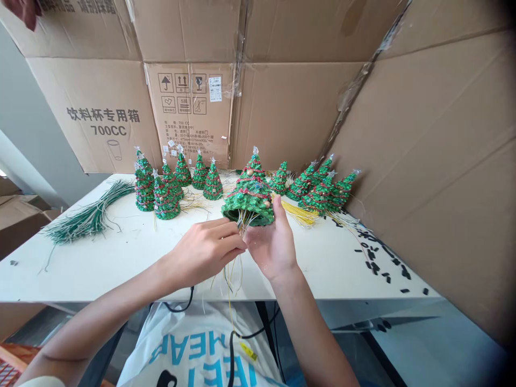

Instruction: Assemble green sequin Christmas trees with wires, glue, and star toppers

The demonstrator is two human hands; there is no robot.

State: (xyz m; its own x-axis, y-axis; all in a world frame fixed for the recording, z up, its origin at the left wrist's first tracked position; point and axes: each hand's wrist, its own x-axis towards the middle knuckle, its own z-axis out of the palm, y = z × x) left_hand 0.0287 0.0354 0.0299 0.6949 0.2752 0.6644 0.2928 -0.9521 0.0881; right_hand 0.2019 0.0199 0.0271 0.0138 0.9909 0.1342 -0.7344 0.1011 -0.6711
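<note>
A green miniature Christmas tree (252, 191), with red garlands, small baubles and a clear star on top, is tilted so that its hollow base faces me. My right hand (273, 250) holds it at the lower right edge, thumb up along the side and palm below the base. Thin wires (244, 219) come out of the hollow. My left hand (207, 247) is closed on these wires just under the opening; its fingertips are partly hidden. Loose wire ends (231, 271) hang below both hands toward the table's front edge.
Several similar trees stand at the back left (166, 196) and back right (318, 191). Green wires (94, 212) lie in a bundle at left, yellow wires (298, 211) behind my right hand. Black bits (374, 267) are scattered at right. Cardboard walls (290, 107) enclose the white table (133, 269).
</note>
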